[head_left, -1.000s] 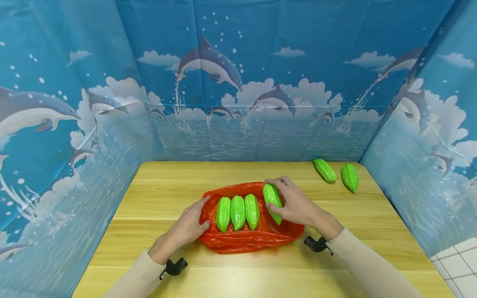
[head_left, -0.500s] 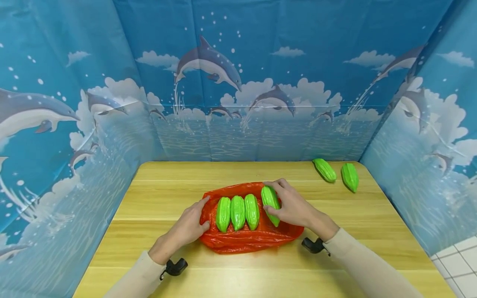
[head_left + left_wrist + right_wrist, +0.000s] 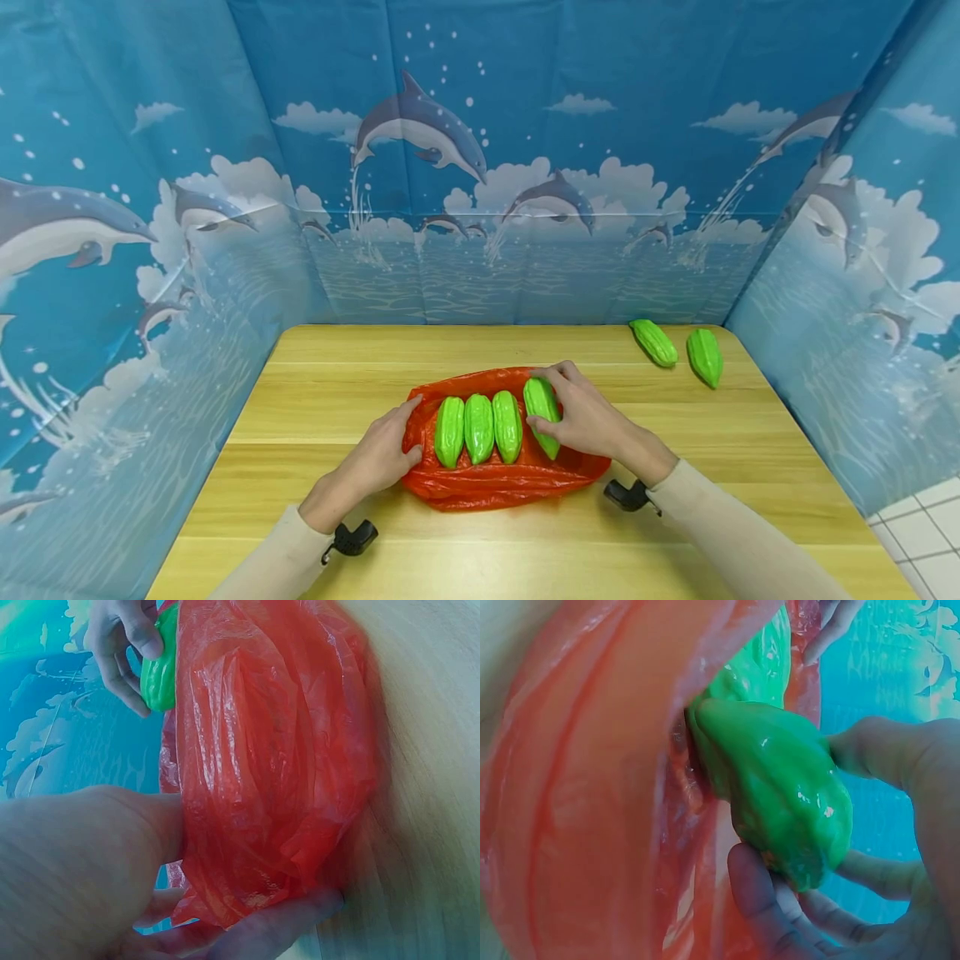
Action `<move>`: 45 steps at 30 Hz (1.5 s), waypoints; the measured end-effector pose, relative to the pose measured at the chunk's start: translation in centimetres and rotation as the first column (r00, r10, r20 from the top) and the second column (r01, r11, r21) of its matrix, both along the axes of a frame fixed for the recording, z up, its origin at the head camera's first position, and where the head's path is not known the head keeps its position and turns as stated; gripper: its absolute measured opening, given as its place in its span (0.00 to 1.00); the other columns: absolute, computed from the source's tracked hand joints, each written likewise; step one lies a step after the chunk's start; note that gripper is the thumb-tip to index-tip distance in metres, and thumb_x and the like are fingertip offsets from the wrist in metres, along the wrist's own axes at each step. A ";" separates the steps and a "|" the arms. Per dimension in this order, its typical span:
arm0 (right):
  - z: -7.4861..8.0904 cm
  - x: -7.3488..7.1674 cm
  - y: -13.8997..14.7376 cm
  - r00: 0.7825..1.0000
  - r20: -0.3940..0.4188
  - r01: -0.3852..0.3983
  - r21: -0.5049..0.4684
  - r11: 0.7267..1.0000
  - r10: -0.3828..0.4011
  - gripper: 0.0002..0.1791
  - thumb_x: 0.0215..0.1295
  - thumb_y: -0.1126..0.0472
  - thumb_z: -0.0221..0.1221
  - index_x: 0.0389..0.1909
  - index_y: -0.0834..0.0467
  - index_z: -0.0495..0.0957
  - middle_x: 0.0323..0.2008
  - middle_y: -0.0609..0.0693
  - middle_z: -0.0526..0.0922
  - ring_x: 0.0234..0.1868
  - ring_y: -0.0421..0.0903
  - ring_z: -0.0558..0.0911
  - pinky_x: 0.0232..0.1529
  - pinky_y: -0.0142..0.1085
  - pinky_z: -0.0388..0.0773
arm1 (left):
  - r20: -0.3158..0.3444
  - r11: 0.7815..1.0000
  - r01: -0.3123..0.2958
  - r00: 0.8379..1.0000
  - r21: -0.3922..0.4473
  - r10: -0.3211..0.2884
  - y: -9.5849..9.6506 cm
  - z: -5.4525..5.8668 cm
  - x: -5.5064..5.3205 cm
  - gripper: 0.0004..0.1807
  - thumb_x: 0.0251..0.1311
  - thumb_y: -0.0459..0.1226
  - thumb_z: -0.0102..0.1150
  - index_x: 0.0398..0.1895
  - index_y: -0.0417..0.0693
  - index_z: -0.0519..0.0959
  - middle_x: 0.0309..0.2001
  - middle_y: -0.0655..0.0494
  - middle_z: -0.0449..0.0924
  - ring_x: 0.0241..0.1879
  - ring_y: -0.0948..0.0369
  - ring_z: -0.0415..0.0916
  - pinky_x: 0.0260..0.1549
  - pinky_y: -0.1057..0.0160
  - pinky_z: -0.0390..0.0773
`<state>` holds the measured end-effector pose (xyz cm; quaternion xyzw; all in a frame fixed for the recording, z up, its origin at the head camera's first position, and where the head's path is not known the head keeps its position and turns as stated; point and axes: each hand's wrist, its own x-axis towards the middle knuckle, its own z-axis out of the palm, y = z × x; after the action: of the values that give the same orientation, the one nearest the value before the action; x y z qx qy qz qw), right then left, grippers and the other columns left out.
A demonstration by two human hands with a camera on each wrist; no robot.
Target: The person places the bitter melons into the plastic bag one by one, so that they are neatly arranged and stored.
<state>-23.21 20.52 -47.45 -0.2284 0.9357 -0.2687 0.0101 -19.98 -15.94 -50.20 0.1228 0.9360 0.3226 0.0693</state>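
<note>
A red plastic bag [image 3: 491, 492] lies with its mouth spread wide on the table. Three green, ridged star fruits [image 3: 478, 429] sit side by side in it, left of its middle. At the bag's left end, my left hand [image 3: 381, 446] holds the rim, thumb inside and fingers outside the plastic in the left wrist view. My right hand [image 3: 596, 421] grips another green star fruit [image 3: 542, 417] between thumb and fingers, over the bag's right part. In the right wrist view this held star fruit [image 3: 780, 780] tilts into the mouth, close beside the others.
Two more star fruits [image 3: 655, 343] lie at the table's back right corner. The wooden table [image 3: 337, 358] runs back to a blue dolphin-print curtain [image 3: 525, 275], which also closes off both sides. White floor tiles [image 3: 926, 533] show beyond the table at lower right.
My right hand has shifted slightly left and toward me with its star fruit, nearer the three in the bag. My left hand and the bag stay in place.
</note>
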 end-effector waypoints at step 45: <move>0.9 0.3 0.4 0.999 -0.039 0.035 -0.065 0.997 -0.038 0.35 0.78 0.54 0.77 0.79 0.63 0.79 0.72 0.70 0.76 0.41 0.52 0.90 0.40 0.34 0.87 | 0.000 1.000 0.008 1.000 -0.004 -0.008 0.3 0.2 0.1 0.47 0.73 0.28 0.73 0.92 0.35 0.64 0.85 0.30 0.72 0.84 0.32 0.73 0.83 0.30 0.76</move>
<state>-22.94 20.97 -46.51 -0.2169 0.9306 -0.2941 -0.0208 -19.87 -15.63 -50.00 0.1266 0.9360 0.3206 0.0708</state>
